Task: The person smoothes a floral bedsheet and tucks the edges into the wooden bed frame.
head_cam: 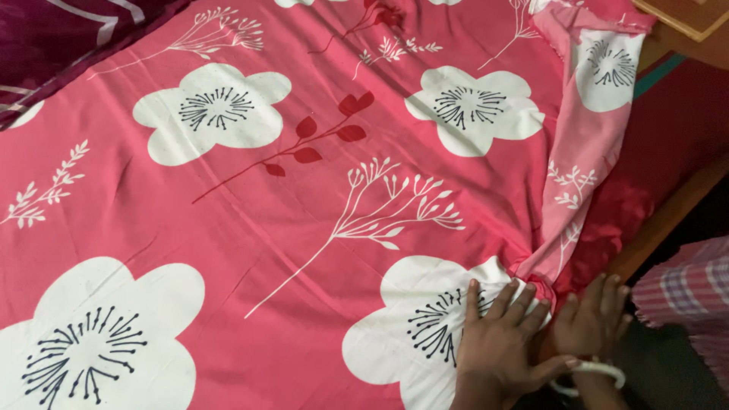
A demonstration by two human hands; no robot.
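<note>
A pink bedsheet (304,228) with large white flowers and thin branch prints covers the bed. My left hand (501,334) lies flat on a white flower near the bed's right corner, fingers spread, pressing the cloth down. My right hand (592,323), with a white bangle on its wrist, is at the mattress edge just to the right, fingers pushed down against the bunched sheet where it folds over the side. The sheet's paler underside (585,144) shows in a turned-over strip along the right edge.
A red mattress side (668,152) and a wooden bed frame (668,220) run along the right. A dark maroon patterned cloth (45,45) lies at the top left. Pink checked fabric (691,296) shows at the lower right.
</note>
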